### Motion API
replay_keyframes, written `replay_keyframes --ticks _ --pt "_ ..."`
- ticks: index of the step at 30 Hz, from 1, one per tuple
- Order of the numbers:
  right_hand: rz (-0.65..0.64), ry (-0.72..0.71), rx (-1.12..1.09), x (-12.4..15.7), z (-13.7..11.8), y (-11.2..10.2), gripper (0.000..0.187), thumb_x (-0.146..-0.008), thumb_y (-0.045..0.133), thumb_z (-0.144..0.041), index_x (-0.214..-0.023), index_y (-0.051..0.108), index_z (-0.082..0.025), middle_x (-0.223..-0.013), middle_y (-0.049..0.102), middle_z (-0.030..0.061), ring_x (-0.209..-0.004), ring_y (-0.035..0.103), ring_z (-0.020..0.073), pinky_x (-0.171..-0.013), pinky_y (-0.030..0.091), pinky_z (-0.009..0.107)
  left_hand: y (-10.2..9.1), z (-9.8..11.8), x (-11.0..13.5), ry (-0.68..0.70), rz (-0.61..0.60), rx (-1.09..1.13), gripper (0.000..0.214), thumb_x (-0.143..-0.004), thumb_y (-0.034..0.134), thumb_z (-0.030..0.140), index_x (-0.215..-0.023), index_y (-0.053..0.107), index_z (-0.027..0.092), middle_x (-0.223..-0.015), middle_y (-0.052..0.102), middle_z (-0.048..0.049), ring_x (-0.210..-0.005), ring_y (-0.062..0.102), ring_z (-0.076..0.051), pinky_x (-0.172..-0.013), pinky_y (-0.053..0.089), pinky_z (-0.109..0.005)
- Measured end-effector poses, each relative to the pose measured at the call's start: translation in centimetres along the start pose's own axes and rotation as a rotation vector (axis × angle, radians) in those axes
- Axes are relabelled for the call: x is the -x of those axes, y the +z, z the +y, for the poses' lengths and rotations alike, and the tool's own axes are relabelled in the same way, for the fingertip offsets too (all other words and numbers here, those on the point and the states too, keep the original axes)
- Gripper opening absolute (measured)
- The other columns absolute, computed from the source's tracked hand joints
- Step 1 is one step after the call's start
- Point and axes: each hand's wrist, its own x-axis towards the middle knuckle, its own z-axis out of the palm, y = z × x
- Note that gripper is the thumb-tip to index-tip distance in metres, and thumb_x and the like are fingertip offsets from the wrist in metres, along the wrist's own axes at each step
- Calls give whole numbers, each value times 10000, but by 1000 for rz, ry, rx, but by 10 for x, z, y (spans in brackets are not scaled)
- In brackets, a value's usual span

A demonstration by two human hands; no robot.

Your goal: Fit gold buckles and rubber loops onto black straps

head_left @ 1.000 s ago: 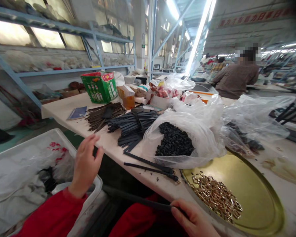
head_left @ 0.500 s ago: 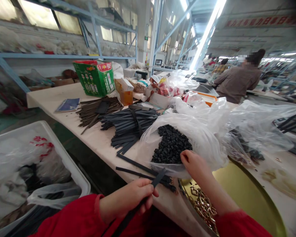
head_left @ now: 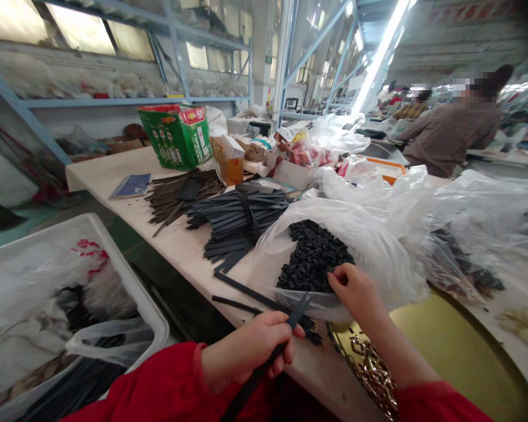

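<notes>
My left hand (head_left: pixel 255 349) is closed around a black strap (head_left: pixel 300 309), whose pointed end sticks up past the thumb and whose long part hangs down toward my lap. At the near edge of a heap of small black loops (head_left: pixel 312 252), my right hand (head_left: pixel 356 290) has its thumb and fingers pinched together; anything between the fingertips is hidden. The loops lie in an open clear plastic bag (head_left: pixel 378 246). Below my right forearm, gold metal buckles (head_left: pixel 372 366) rest in a round gold tray (head_left: pixel 462 346). A few loose black straps (head_left: pixel 246 290) lie beside the bag.
Piles of black straps (head_left: pixel 237 220) and brown straps (head_left: pixel 176 193) cover the table (head_left: pixel 180 255) further back, near a green beer carton (head_left: pixel 171 138) and a blue booklet (head_left: pixel 132 186). A white bin (head_left: pixel 161 325) stands at left. Another person (head_left: pixel 453 132) sits beyond, facing away.
My view has turned slightly left, so things sit further right in it. My left hand still grips the strap, and my right hand stays pinched at the loops.
</notes>
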Motion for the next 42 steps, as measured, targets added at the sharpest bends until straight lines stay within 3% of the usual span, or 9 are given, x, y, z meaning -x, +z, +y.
replay_keyframes --ticks 5,10,14,20,27,30,36,39,42 --pt "-77 149 -706 39 -27 -20 413 -735 574 -424 -1066 512 -185 -742 558 -4 -647 521 131 -585 425 241 11 -3 9 130 -19 -194 239 -856 316 294 -971 464 145 -461 442 78 -302 306 -39 -311 190 -135" --pt "-143 571 -1442 79 -58 -24 312 -587 769 -394 -736 598 -181 -665 590 -27 -585 483 72 -533 396 162 20 -13 10 261 36 -319 188 -838 329 275 -851 469 149 -578 505 41 -347 389 -46 -343 279 -147" --pt "-141 686 -1705 98 -72 -23 296 -545 813 -333 -657 588 -176 -625 597 -40 -595 525 72 -554 428 154 22 -19 14 374 140 -519 266 -859 308 314 -799 500 140 -549 482 37 -373 364 -59 -378 276 -176" --pt "-188 630 -1549 119 -65 -19 415 -547 811 -356 -892 640 -199 -716 623 -43 -602 496 61 -597 411 162 22 -17 27 412 210 -745 264 -849 345 285 -777 562 152 -534 472 35 -496 436 -95 -497 300 -201" --pt "-374 522 -1420 151 -57 -16 280 -655 740 -342 -831 583 -192 -650 573 -52 -628 485 84 -621 372 203 25 -22 38 424 128 -1046 272 -849 366 266 -644 514 164 -592 497 13 -550 421 -113 -518 254 -241" --pt "-484 520 -1460 158 -64 -12 280 -682 719 -335 -850 542 -198 -684 588 -39 -632 506 100 -602 372 223 28 -28 38 424 94 -949 273 -887 322 291 -820 552 161 -754 582 -25 -675 506 -144 -611 341 -239" --pt "-331 373 -1377 165 -72 2 439 -661 705 -380 -1004 482 -222 -841 599 -2 -773 556 149 -694 431 267 27 -41 27 440 39 -672 326 -902 335 377 -1100 494 173 -1046 580 -56 -942 526 -164 -828 375 -248" --pt "-388 274 -1071 157 -46 -11 535 -706 639 -361 -1170 411 -221 -899 580 32 -765 568 176 -667 452 300 21 -43 17 383 87 -700 310 -887 331 385 -836 534 155 -781 556 -24 -718 498 -148 -653 374 -240" --pt "-215 136 -315 138 -1 -36 184 -812 505 -306 -926 553 -170 -887 575 81 -803 557 216 -715 430 344 16 -45 6 318 111 -651 345 -866 320 428 -726 487 161 -602 410 22 -570 386 -125 -529 305 -232"
